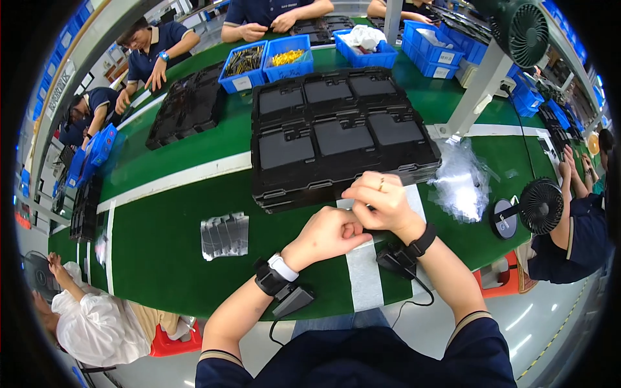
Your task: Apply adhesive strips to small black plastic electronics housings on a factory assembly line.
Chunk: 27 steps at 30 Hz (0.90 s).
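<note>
My left hand (330,234) and my right hand (383,205) meet just in front of a stack of black plastic trays (349,145). Both have curled fingers, and the right one is pinched over the left fingertips. Anything between them is hidden or too small to name. Dark flat panels sit in the top tray's compartments. Under my hands a white strip (365,278) runs across the green table mat (155,258). To the left of my left hand lies a row of thin grey, film-like pieces (224,236).
Clear plastic film (460,184) is heaped right of the trays, near a small black fan (541,205). Behind stand blue bins (288,57) with small parts and a white post (479,97). Another black tray stack (185,107) is far left. Several people work around the table.
</note>
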### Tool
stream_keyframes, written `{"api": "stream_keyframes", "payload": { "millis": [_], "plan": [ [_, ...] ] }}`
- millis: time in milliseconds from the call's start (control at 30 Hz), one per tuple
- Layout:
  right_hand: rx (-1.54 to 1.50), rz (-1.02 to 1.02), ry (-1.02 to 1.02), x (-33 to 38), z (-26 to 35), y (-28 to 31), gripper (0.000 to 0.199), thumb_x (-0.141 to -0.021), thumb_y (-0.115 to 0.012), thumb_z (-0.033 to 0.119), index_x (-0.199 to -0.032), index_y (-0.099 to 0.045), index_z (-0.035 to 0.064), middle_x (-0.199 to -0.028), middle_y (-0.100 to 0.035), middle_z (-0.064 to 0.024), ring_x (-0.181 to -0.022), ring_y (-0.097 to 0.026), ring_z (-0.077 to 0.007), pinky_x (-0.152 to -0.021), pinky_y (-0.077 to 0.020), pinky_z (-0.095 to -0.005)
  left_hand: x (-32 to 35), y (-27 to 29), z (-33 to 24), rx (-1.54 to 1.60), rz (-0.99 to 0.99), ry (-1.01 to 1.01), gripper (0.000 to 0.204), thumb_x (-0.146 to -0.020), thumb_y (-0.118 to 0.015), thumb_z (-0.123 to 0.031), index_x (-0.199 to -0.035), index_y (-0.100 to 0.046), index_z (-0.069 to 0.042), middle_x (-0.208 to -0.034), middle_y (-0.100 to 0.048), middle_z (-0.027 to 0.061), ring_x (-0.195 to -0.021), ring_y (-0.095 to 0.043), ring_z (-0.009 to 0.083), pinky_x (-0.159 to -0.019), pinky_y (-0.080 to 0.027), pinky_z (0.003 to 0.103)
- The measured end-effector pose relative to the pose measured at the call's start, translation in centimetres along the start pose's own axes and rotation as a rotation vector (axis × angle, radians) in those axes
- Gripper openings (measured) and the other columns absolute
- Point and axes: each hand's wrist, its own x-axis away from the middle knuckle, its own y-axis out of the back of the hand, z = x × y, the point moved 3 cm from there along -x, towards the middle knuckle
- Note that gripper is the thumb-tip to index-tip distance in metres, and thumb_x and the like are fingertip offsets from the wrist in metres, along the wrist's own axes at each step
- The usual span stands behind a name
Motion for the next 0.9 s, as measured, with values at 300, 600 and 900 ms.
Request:
{"api": "stream_keyframes", "payload": {
  "millis": [300,600,900],
  "plan": [
    [-0.061,0.087,-0.086,0.8,0.0,-0.9,0.006,-0.069,-0.062,0.004,-0.074,-0.062,0.0065,-0.067,-0.057,-0.0062,-0.058,-0.060,-0.0249,-0.050,-0.0490,-0.0342,-0.3,-0.4,2.3,0.165,-0.083,0.048,0.020,-0.075,-0.076,-0.011,-0.067,-0.061,-0.001,-0.052,-0.053,-0.0015,-0.050,-0.047,0.0031,-0.045,-0.037,0.023],
    [-0.168,0.196,-0.186,1.1,0.3,-1.5,0.011,-0.077,-0.061,0.006,-0.087,-0.064,0.0068,-0.075,-0.057,-0.0048,-0.056,-0.059,-0.0211,-0.051,-0.0488,-0.0312,-0.1,-0.3,3.1,0.060,-0.048,0.024,0.016,-0.072,-0.070,-0.005,-0.086,-0.065,0.001,-0.073,-0.067,0.0078,-0.065,-0.063,0.0117,-0.058,-0.050,0.027],
    [-0.257,0.315,-0.390,1.6,0.0,-1.6,0.010,-0.079,-0.061,0.010,-0.088,-0.062,0.0068,-0.071,-0.063,-0.0066,-0.052,-0.060,-0.0221,-0.050,-0.0478,-0.0317,0.0,-0.4,2.2,0.052,-0.029,0.024,0.018,-0.075,-0.071,-0.010,-0.087,-0.063,0.000,-0.066,-0.063,0.0070,-0.058,-0.061,0.0134,-0.053,-0.047,0.028]
  ]
}}
